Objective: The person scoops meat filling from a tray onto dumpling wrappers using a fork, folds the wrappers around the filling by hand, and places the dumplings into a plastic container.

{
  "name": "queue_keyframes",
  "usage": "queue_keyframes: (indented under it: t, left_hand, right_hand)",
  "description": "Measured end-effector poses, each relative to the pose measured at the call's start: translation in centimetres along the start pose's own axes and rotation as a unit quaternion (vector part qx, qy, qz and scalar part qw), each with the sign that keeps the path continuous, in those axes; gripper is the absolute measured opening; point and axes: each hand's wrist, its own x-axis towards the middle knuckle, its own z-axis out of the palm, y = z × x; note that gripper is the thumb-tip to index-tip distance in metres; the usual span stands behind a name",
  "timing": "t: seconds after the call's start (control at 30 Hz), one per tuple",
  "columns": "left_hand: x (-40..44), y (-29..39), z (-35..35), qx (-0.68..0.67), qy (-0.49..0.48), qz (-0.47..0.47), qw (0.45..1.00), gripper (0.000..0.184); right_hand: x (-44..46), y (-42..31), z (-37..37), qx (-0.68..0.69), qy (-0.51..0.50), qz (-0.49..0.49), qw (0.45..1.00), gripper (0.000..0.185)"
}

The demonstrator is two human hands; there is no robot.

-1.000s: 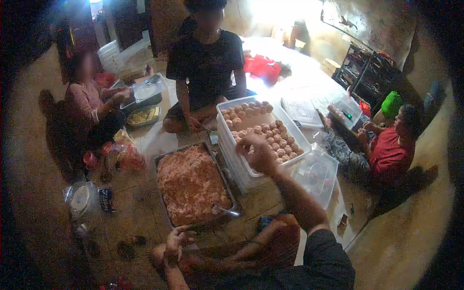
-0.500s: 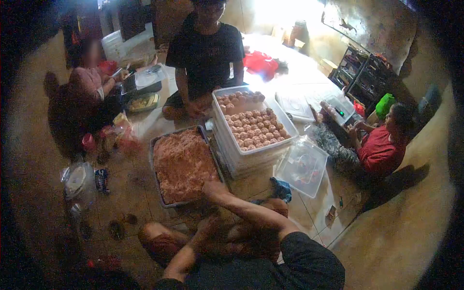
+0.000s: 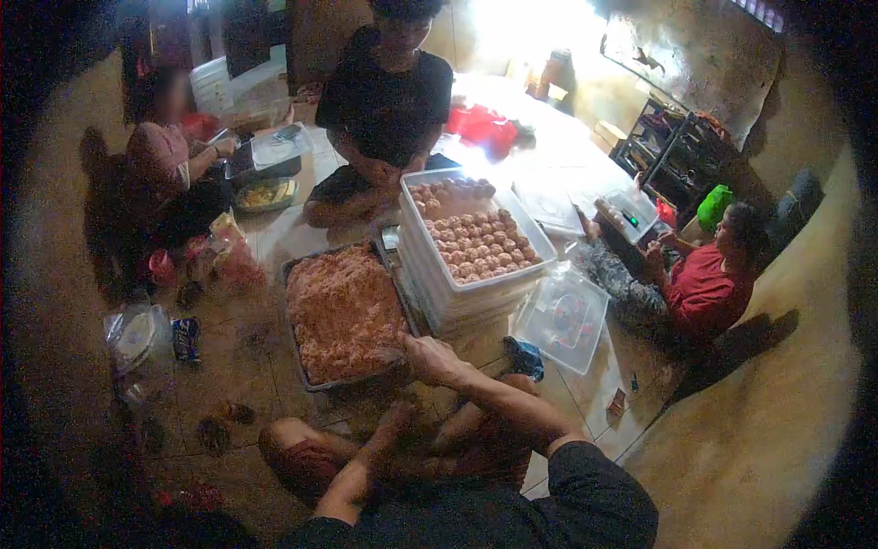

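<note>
A wide tub (image 3: pixel 412 316) holds a heap of reddish-brown, crumbly, minced-looking mixture (image 3: pixel 343 311). At the tub's near right corner is my right hand (image 3: pixel 433 360), its fingers curled closed; whatever they hold, if anything, is too dim to name. My left hand (image 3: pixel 397 423) is low in front of the tub, above my crossed legs, and its fingers are lost in shadow. Beyond my right hand, a translucent plastic container (image 3: pixel 546 247) tops a stack of similar ones. Rows of round brownish balls (image 3: pixel 480 245) lie inside it.
A person in black (image 3: pixel 389 101) sits opposite, one in pink (image 3: pixel 160 151) at the left, another in red (image 3: pixel 713 284) at the right. A clear plastic lid (image 3: pixel 562 320) and a blue cloth-like item (image 3: pixel 524 357) lie right of the stack. Bags and a blue packet (image 3: pixel 187 339) are left.
My right hand has moved back and rightward from over the mixture to the tub's corner. My left hand stays low. The view has shifted slightly.
</note>
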Motion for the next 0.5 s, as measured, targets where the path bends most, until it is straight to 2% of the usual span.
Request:
queue_keyframes:
  t: [0.03, 0.07, 0.1, 0.13, 0.17, 0.2, 0.23, 0.3, 0.4, 0.5]
  left_hand:
    - [0.2, 3.0, -1.3, -0.025, -0.002, -0.045, 0.999, 0.041]
    - [0.3, 5.5, -2.4, -0.075, -0.008, -0.136, 0.988, 0.043]
    - [0.4, 5.2, -2.0, -0.074, -0.009, -0.136, 0.988, 0.043]
    - [0.4, 3.5, -0.8, 0.069, -0.053, -0.094, 0.992, 0.045]
    - [0.0, 2.4, 0.1, 0.212, -0.096, -0.049, 0.971, 0.047]
    - [-0.7, 1.8, 0.5, 0.214, -0.096, -0.049, 0.971, 0.047]
    - [-0.9, 1.3, 0.6, 0.199, -0.094, -0.049, 0.974, 0.047]
    - [-0.6, 0.9, 0.3, 0.169, -0.091, -0.062, 0.980, 0.046]
    - [-0.1, 0.8, -0.3, 0.146, -0.092, -0.076, 0.982, 0.046]
    - [0.9, 0.7, -0.8, 0.144, -0.099, -0.084, 0.981, 0.046]
  right_hand:
    - [-0.4, 1.3, 1.6, 0.023, 0.038, -0.033, 0.998, 0.042]
    - [-0.4, 1.2, 1.5, 0.036, 0.057, -0.048, 0.997, 0.041]
    - [-0.5, 0.9, 1.3, 0.048, 0.076, -0.065, 0.994, 0.040]
    - [-0.4, -1.1, -0.7, 0.056, -0.008, 0.007, 0.998, 0.039]
    - [-0.3, -2.4, -1.9, 0.063, -0.091, 0.077, 0.991, 0.039]
    - [-0.2, -1.7, -0.5, 0.064, -0.089, 0.076, 0.991, 0.039]
    - [-0.2, 0.1, 2.3, 0.062, -0.048, 0.032, 0.996, 0.037]
    - [0.1, 0.2, 2.3, 0.058, 0.002, -0.014, 0.998, 0.036]
    - [0.3, -2.2, -0.7, 0.158, -0.118, 0.065, 0.978, 0.031]
    - [-0.4, -2.3, -0.7, 0.122, -0.096, 0.075, 0.985, 0.034]
